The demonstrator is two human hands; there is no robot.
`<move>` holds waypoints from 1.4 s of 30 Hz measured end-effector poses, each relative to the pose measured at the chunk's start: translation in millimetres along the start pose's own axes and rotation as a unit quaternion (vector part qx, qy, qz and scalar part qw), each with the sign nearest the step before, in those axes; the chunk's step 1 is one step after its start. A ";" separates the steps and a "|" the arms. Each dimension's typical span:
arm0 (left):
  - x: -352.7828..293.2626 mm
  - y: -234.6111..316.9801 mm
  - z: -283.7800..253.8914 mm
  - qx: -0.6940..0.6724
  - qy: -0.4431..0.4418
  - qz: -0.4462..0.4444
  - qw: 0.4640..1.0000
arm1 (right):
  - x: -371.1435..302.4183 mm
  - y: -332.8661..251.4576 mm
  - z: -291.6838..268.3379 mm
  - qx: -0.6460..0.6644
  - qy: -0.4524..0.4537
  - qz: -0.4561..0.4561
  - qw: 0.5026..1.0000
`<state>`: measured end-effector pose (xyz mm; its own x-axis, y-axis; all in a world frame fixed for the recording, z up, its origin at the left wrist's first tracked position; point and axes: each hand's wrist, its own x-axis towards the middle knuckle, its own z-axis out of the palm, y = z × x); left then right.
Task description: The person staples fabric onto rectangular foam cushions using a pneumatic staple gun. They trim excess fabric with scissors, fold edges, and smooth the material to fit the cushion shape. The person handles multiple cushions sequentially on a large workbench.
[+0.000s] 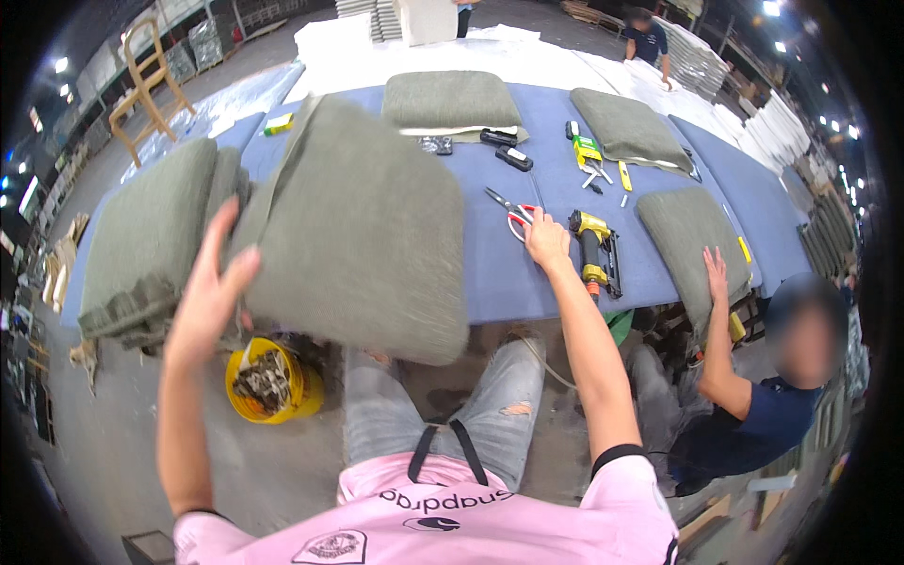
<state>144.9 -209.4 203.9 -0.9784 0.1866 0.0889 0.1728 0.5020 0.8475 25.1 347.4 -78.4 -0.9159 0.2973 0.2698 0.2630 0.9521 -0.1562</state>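
Observation:
A green-grey fabric seat cushion (367, 226), smeared by motion, stands tilted at the near table edge, overlapping other cushions on the left. Beside its left edge is my left hand (209, 297), fingers spread apart; any contact with the cushion is hard to make out. My right hand (548, 241) is closed on the red-and-white handles of a pair of scissors (516, 213), whose blades point to the far left on the blue tabletop. Just right of that hand lies a yellow-and-black pneumatic staple gun (593, 247).
Stacked cushions (151, 235) fill the table's left side. Further cushions (452, 102) lie at the far side. A yellow bucket (273, 381) of scraps stands on the floor by my left leg. At right, a co-worker (753, 405) has a hand on another cushion (692, 250).

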 end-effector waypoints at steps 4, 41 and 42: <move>-108.0 -101.6 46.6 -0.194 0.018 -0.129 0.972 | 31.5 -9.3 -15.5 -0.041 -0.119 -0.005 0.992; -33.1 -217.9 217.9 -0.055 0.195 -0.059 0.978 | -261.1 -174.4 -127.2 0.291 -0.246 -0.150 0.912; -28.8 -219.0 222.3 -0.059 0.213 -0.047 0.974 | -248.6 -185.1 -129.7 0.255 -0.267 -0.158 0.916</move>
<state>160.4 -137.0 -100.6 -0.9520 -0.2348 0.1962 0.0911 0.3948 0.9142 243.4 106.6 6.7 -0.9754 -0.1943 -0.1043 -0.0913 0.7864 -0.6109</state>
